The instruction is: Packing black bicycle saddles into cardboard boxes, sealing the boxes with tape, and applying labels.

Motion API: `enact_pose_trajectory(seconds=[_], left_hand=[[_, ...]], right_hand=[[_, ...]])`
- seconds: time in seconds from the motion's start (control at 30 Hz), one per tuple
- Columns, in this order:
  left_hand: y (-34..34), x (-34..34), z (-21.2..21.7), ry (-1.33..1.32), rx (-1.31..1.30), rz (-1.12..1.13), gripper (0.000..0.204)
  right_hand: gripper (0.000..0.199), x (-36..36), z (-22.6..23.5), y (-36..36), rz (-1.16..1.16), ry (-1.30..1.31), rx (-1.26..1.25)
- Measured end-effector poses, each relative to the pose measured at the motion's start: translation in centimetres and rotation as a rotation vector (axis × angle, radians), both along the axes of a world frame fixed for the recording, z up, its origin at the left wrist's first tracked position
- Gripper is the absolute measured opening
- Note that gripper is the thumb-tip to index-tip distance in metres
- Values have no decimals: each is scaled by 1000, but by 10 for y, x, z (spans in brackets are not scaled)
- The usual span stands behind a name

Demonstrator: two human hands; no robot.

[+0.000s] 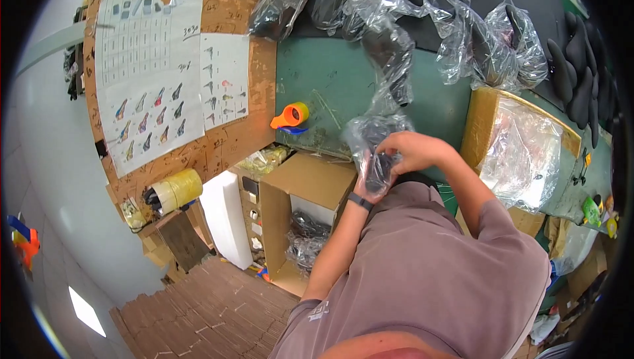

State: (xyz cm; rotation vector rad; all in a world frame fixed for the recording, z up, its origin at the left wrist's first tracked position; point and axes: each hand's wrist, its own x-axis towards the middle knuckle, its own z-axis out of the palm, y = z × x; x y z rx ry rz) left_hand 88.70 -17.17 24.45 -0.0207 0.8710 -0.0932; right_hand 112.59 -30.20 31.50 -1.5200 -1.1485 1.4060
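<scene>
A black bicycle saddle in a clear plastic bag (pixel 370 132) is between my hands, close to my body at the green table's (pixel 317 71) near edge. My left hand (pixel 375 186) supports it from below, with the fingers partly hidden by the plastic. From the right my right hand (pixel 411 150) reaches over it, thumb and fingers curled onto the bag. Just beyond lies another bagged saddle (pixel 394 52), its plastic reaching toward the one I hold. Several more bagged saddles (pixel 330 2) are heaped at the far side.
Left of my hands lies an orange tape dispenser (pixel 290 118). Below it stands an open carton (pixel 281 207) with bagged saddles inside. A box of clear plastic bags (pixel 485 111) stands right, near bare black saddles (pixel 578 62). A cardboard panel (pixel 228 15) with printed sheets rises left.
</scene>
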Motion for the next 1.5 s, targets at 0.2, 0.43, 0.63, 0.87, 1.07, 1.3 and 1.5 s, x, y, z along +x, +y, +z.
enact_pose_trajectory(seconds=[0.2, 0.43, 0.63, 0.87, 1.07, 1.3, 1.5], left_hand=[[-2, -44, -24, 305, 84, -270, 47], [-3, -104, 124, -4, 823, -433, 43], [54, -205, 166, -150, 1735, -105, 88], [133, -400, 104, 32, 1973, -168, 81], [251, -510, -13, 504, 2378, -850, 36], [205, -545, -168, 361, 1964, -1109, 41], [132, -521, -81, 780, 1766, -787, 58]], right_hand=[[113, 18, -134, 79, -1161, -896, -276], [117, 31, -163, 92, -1002, -717, -590], [66, 42, -170, 1, -894, -82, -259], [77, -215, 16, 11, -690, 863, -193], [92, -289, 41, 60, -283, 692, -209], [55, -418, 9, 257, 413, 73, -459], [54, -470, -177, 271, 410, -179, -424]])
